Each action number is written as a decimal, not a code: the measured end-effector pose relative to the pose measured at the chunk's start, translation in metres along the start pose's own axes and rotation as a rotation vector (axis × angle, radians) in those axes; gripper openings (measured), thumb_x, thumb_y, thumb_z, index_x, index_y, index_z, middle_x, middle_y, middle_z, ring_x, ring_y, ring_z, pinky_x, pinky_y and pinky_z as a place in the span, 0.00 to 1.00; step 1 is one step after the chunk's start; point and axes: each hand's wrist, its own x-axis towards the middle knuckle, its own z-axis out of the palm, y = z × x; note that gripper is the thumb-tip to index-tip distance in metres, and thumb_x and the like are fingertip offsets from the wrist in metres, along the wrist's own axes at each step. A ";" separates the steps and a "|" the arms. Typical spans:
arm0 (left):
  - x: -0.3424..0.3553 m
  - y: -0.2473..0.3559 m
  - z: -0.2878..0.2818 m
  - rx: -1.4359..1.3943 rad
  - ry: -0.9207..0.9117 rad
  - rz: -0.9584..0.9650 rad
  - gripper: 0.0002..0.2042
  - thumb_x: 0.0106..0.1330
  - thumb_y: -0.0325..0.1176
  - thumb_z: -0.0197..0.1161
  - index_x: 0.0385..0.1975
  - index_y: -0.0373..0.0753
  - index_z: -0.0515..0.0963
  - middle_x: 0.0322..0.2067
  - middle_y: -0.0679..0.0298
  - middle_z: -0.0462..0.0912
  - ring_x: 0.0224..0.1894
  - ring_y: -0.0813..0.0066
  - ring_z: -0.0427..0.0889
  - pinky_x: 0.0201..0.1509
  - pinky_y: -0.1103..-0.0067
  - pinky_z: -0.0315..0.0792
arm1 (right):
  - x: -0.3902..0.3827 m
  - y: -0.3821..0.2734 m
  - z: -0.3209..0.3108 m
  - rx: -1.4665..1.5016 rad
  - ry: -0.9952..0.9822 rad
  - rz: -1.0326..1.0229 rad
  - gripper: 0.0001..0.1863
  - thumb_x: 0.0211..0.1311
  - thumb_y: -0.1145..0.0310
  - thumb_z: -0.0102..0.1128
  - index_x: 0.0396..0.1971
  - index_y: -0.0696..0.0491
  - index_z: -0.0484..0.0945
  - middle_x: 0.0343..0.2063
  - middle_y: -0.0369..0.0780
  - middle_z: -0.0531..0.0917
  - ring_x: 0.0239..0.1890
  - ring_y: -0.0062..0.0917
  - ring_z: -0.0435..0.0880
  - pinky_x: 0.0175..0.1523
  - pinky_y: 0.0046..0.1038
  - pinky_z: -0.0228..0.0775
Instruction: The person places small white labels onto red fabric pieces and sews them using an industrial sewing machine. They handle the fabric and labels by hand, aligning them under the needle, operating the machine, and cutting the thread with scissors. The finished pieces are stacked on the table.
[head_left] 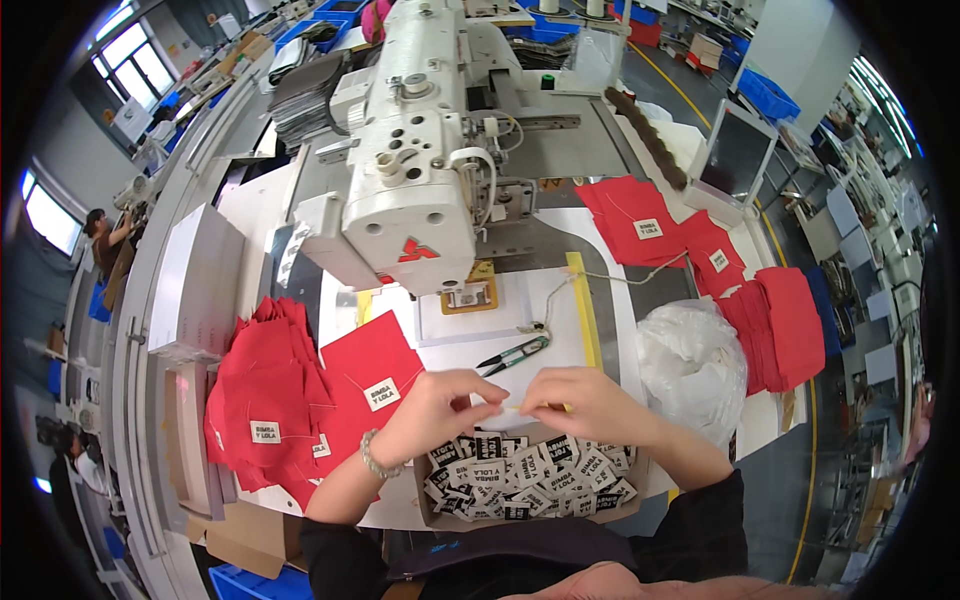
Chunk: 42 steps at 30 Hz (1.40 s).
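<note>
My left hand (447, 408) and my right hand (580, 402) meet fingertip to fingertip, both closed in a pinch. Between them is a small white piece (510, 411), mostly covered by the fingers; it may be a label. Just below lies an open cardboard box (430, 515) full of black and white woven labels (530, 470). Beyond my hands, green-handled thread snips (518, 353) rest on the white work surface, tied to a cord (625, 279). A red fabric piece (368, 360) with a white label on it lies beside my left hand.
A large white sewing machine (410, 190) stands ahead. Red fabric pieces are piled at left (260, 400) and stacked at right (775, 330). A crumpled clear plastic bag (692, 365) sits right of my right hand. At far left stands a white box (195, 285).
</note>
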 end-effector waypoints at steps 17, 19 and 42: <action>0.038 -0.093 -0.017 0.276 0.281 0.275 0.09 0.59 0.26 0.65 0.40 0.38 0.83 0.41 0.60 0.85 0.40 0.67 0.85 0.41 0.78 0.80 | 0.052 0.107 0.003 -0.455 -0.219 -0.164 0.08 0.51 0.66 0.67 0.33 0.47 0.82 0.37 0.31 0.79 0.42 0.26 0.77 0.50 0.31 0.61; 0.036 -0.098 -0.017 0.428 0.189 0.315 0.12 0.60 0.29 0.64 0.44 0.40 0.81 0.46 0.60 0.83 0.42 0.64 0.84 0.45 0.76 0.79 | 0.050 0.113 0.001 -0.464 -0.268 -0.172 0.08 0.51 0.66 0.67 0.32 0.47 0.83 0.37 0.31 0.80 0.41 0.25 0.77 0.49 0.30 0.61; 0.014 -0.101 -0.030 0.933 0.234 0.110 0.25 0.63 0.42 0.61 0.58 0.36 0.71 0.60 0.50 0.70 0.64 0.58 0.67 0.68 0.63 0.60 | 0.047 0.133 0.015 -0.762 -0.133 -0.221 0.26 0.56 0.50 0.62 0.54 0.45 0.76 0.57 0.28 0.75 0.50 0.23 0.72 0.51 0.39 0.57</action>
